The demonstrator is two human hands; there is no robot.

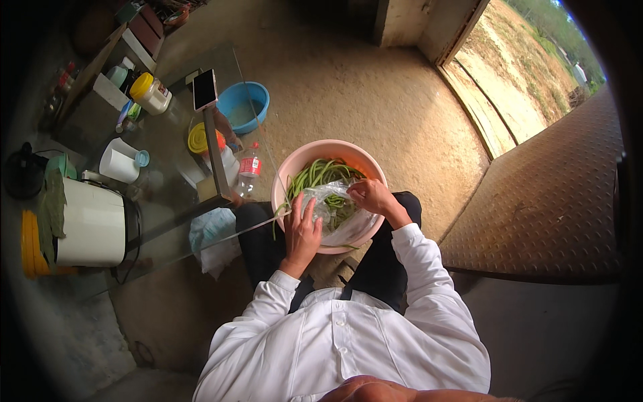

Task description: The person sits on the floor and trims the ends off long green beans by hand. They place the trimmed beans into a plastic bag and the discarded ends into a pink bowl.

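Observation:
A pink plastic basin point(281, 181) stands between my knees, with long green beans point(321, 172) heaped along its far side. In its near part lies a clear plastic bag point(346, 226), with more green beans point(335, 202) showing at its mouth. My right hand point(372, 196) has its fingers closed on the bag's edge at the right. Against the bag's left side rests my left hand point(304, 232), its fingers spread and extended. A few beans hang over or lie along the basin's rim.
A glass tabletop point(166, 221) reaches to the basin's left, its corner close to my left hand. It bears a phone point(205, 89), a jar point(150, 93) and a white appliance point(90, 223). A blue basin point(243, 108) and plastic bottle point(249, 171) show beyond. A textured metal door point(542, 211) stands right.

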